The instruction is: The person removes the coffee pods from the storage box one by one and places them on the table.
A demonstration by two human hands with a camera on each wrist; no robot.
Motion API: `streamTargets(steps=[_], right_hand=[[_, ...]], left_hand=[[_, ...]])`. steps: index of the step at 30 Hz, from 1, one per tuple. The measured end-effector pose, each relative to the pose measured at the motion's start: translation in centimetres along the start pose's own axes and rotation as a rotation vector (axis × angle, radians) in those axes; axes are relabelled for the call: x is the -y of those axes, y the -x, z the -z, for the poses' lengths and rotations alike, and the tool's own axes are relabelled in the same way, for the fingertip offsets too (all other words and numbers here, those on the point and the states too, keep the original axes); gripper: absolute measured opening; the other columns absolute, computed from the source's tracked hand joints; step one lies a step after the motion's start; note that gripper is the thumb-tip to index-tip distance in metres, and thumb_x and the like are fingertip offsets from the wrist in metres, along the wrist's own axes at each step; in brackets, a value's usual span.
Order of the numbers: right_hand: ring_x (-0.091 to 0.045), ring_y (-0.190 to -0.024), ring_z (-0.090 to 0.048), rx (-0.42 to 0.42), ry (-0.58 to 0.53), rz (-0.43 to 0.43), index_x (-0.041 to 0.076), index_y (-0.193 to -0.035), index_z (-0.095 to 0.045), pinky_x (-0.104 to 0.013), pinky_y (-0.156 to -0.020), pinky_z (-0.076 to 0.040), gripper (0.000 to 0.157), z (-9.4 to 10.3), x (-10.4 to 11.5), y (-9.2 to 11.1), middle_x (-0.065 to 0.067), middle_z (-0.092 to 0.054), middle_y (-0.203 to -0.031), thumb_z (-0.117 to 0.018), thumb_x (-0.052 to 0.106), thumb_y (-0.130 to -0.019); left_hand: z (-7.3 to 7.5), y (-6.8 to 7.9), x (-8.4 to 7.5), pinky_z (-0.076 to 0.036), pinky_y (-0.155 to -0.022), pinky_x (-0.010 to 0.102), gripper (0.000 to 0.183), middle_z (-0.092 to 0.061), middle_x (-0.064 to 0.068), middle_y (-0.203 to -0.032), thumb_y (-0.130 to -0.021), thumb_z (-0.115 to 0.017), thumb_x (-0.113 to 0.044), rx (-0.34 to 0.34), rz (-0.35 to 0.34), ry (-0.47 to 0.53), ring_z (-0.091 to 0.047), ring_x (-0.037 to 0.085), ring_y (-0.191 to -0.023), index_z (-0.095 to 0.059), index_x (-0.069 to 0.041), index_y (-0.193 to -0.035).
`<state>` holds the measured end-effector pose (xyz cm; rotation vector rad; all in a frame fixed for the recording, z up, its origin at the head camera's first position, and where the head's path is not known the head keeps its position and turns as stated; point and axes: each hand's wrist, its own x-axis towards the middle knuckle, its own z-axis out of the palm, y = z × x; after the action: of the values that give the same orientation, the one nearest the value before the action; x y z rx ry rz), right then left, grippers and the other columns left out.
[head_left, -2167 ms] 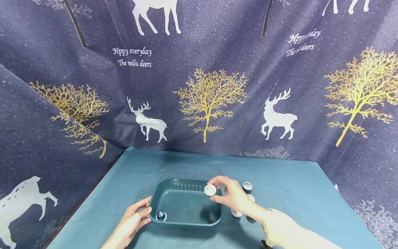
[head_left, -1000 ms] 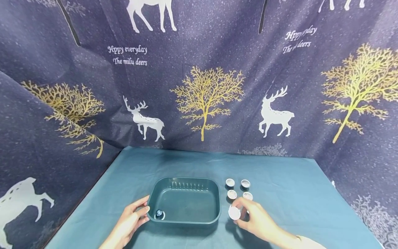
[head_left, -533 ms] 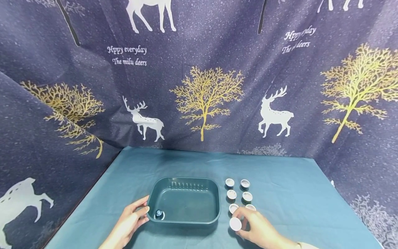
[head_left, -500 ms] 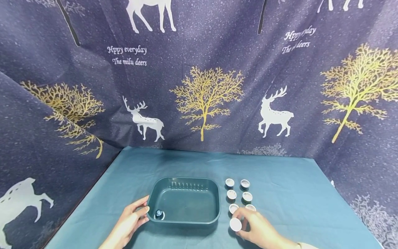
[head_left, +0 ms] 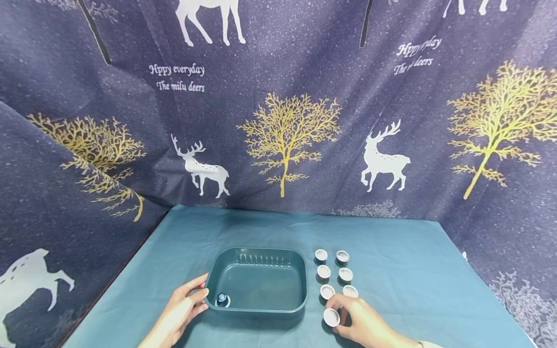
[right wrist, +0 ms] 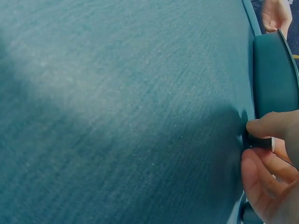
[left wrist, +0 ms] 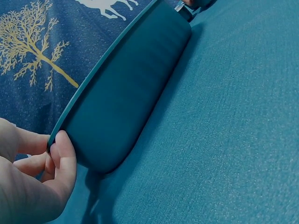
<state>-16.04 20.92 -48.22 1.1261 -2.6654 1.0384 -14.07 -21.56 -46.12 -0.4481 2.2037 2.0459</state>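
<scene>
A dark green rectangular basin (head_left: pixel 261 309) sits on the table, with a blue-topped drain plug (head_left: pixel 222 298) in its near left corner. My left hand (head_left: pixel 180 309) pinches the basin's rim at that corner, and the left wrist view shows thumb and fingers on either side of the rim. Right of the basin, my right hand (head_left: pixel 359 321) grips a small capsule (head_left: pixel 331 317) with a whitish round top. In the right wrist view its dark side shows between thumb and fingers, down at the tabletop. This capsule is nearest me in the left of two columns.
Several similar capsules stand in two columns beyond the right hand, among them a far left capsule (head_left: pixel 321 255), a far right capsule (head_left: pixel 342 257) and a capsule (head_left: pixel 350 292) partly behind the hand. A blue-green cloth (head_left: pixel 391 261) covers the table; a deer-patterned curtain (head_left: pixel 243 121) hangs behind.
My right hand has carried the capsule from over the basin rightward, then towards me and down to the near end of the left column. The capsule's top has tipped upward. My left hand stays put.
</scene>
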Motion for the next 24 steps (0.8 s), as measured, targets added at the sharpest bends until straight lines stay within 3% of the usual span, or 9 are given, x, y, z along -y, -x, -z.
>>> streamTargets(steps=[12,24], right_hand=[[0.007,-0.069,-0.053,0.023,-0.003,0.040,0.023,-0.102,-0.063,-0.015,-0.059,-0.044,0.044,0.18,-0.19,-0.12,0.013,-0.063,-0.088,-0.077,-0.002,-0.069],[0.008,-0.069,-0.053,0.009,0.040,0.078,0.020,-0.108,-0.063,-0.015,-0.059,-0.044,0.045,0.29,-0.31,0.07,0.010,-0.067,-0.094,-0.082,0.006,-0.069]], left_hand=[[0.00,0.05,0.03,-0.055,-0.074,0.024,0.053,-0.044,0.008,-0.121,-0.097,-0.054,-0.006,-0.004,0.002,-0.002,-0.052,0.010,-0.082,-0.041,0.003,-0.148],[-0.01,-0.02,0.19,-0.055,-0.073,0.024,0.054,-0.045,0.008,-0.120,-0.096,-0.055,-0.007,-0.004,-0.006,0.001,-0.053,0.010,-0.082,-0.042,0.003,-0.147]])
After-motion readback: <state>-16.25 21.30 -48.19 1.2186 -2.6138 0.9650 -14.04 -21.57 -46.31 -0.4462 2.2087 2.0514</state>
